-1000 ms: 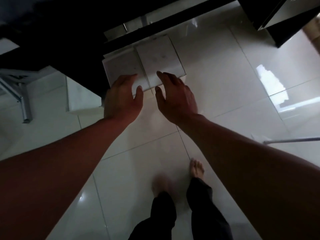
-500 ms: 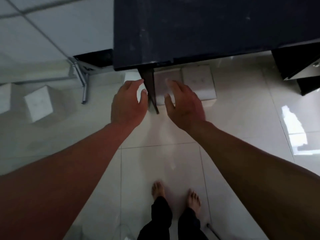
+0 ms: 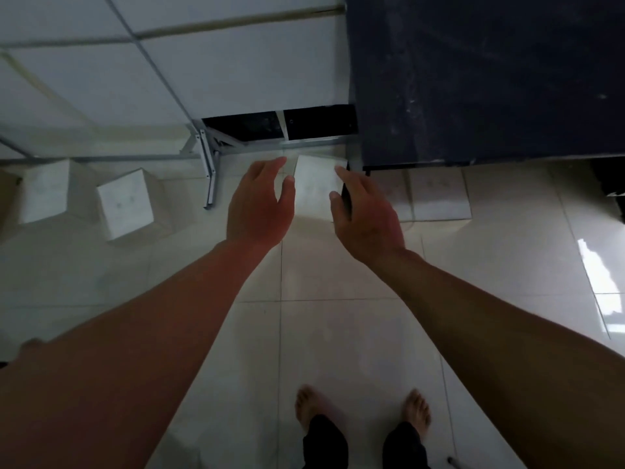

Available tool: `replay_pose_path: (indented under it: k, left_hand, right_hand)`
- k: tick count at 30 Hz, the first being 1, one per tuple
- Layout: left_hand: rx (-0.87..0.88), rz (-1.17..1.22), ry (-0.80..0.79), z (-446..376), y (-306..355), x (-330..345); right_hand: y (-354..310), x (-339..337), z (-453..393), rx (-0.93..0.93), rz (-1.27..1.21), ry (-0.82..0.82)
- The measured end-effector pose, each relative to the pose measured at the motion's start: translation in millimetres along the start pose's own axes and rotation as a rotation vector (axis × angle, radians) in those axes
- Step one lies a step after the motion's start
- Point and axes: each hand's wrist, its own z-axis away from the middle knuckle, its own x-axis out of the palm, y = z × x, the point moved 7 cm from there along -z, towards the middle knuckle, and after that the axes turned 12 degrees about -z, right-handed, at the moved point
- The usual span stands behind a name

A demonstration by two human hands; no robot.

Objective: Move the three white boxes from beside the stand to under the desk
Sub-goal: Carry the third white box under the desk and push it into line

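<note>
Both my hands are stretched out over the tiled floor with fingers apart and nothing in them. Between my left hand (image 3: 260, 204) and my right hand (image 3: 367, 214) a white box (image 3: 313, 187) shows on the floor, just left of the dark desk leg (image 3: 346, 199). Two more white boxes (image 3: 436, 194) lie side by side at the edge of the dark desk (image 3: 473, 79). Further left, a white box (image 3: 125, 204) and another (image 3: 44, 191) stand beside the grey metal stand (image 3: 209, 170).
The desk top fills the upper right. The stand's metal rails run along the floor at the left. A dark cabinet (image 3: 612, 191) sits at the far right edge. My bare feet (image 3: 362, 414) stand on pale glossy tiles below.
The view has risen and swung left, away from the boxes under the desk. The stand and the boxes beside it have come into view. Both hands stay open and empty.
</note>
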Motion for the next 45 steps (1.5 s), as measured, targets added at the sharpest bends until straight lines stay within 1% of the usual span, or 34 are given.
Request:
replay_pose_path:
  k: [5,8,13,17,19,22,24,26,29,32,39,42,45]
  left_hand:
    - [-0.012,0.034,-0.044,-38.4,-41.6,6.6]
    - [-0.015,0.049,-0.060,-62.5,-58.9,19.5]
    - [-0.060,0.095,-0.106,-95.2,-82.3,56.0]
    - [-0.098,0.129,-0.144,-117.6,-102.8,87.9]
    - [-0.072,0.124,-0.156,-128.1,-108.9,96.3]
    - [-0.027,0.110,-0.197,-154.5,-114.5,108.7]
    - [-0.013,0.116,-0.221,-168.6,-117.9,112.9]
    - [0.035,0.119,-0.232,-187.9,-121.5,120.2]
    - [0.071,0.124,-0.232,-209.7,-131.7,147.5]
    - [0.075,0.126,-0.266,-223.0,-146.0,198.4]
    - [0.056,0.153,-0.258,-234.4,-180.9,324.1]
    - [0.063,0.179,-0.251,-240.3,-197.5,385.3]
    - [0.031,0.205,-0.238,-243.3,-214.0,440.5]
  right_hand:
    - [4.1,40.2,-27.2,0.110,-0.021,-0.008]
    - [16.0,61.8,-44.9,0.171,-0.075,-0.007]
    - [46.9,88.4,-76.1,0.283,-0.149,0.044]
    - [70.6,110.0,-99.8,0.349,-0.131,0.058]
    - [76.3,115.7,-109.3,0.389,-0.124,0.085]
    - [78.6,116.4,-129.9,0.404,-0.087,0.168]
    - [80.1,118.6,-142.6,0.433,-0.046,0.187]
    - [84.4,125.4,-161.9,0.474,-0.052,0.228]
    - [101.9,140.0,-183.9,0.515,-0.046,0.273]
    - [142.0,165.5,-196.8,0.554,-0.027,0.270]
    - [258.6,233.0,-197.6,0.637,-0.077,0.288]
    - [314.9,264.1,-198.2,0.633,-0.143,0.295]
    - [372.5,288.5,-200.8,0.669,-0.256,0.325]
